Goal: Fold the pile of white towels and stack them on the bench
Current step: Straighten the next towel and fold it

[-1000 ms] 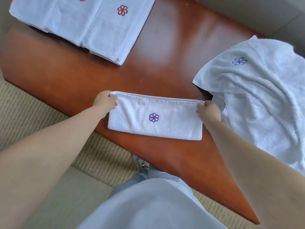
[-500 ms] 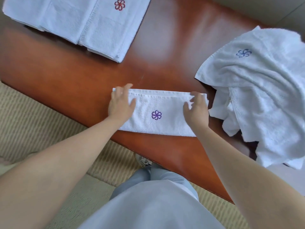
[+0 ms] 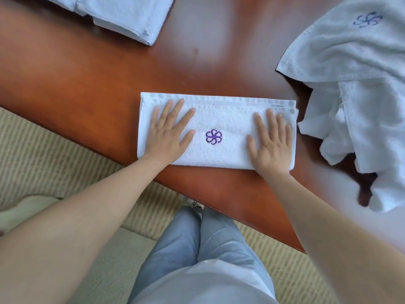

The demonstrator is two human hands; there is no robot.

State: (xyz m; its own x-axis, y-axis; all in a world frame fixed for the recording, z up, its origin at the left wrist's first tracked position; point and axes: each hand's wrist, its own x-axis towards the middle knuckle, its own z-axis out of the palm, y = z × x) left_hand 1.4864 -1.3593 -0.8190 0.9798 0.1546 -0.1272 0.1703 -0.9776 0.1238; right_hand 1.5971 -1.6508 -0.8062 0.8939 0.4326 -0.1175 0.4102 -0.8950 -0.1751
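Smoothing step in hand: my left hand (image 3: 168, 137) and right hand (image 3: 270, 141) lie flat, fingers straight, gripping nothing, pressing the folded towel (image 3: 219, 119) on the bench (image 3: 98, 84). Next, I judge, one more fold, then the stack (image 3: 131, 16).

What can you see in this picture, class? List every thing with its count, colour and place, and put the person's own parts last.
folded towel: one, white with a purple flower mark, near edge of the bench, under both hands
stack: one, white folded towels, far left of the bench, cut off by the frame
pile: one heap, white unfolded towels, one with a blue flower mark, right end of the bench
bench: one, red-brown glossy wood, across the middle
rug: one, beige, ribbed, on the floor below the bench
shoe: one in view, by the bench edge
legs: light blue trousers, bottom centre
left hand: flat on the towel's left half
right hand: flat on its right half
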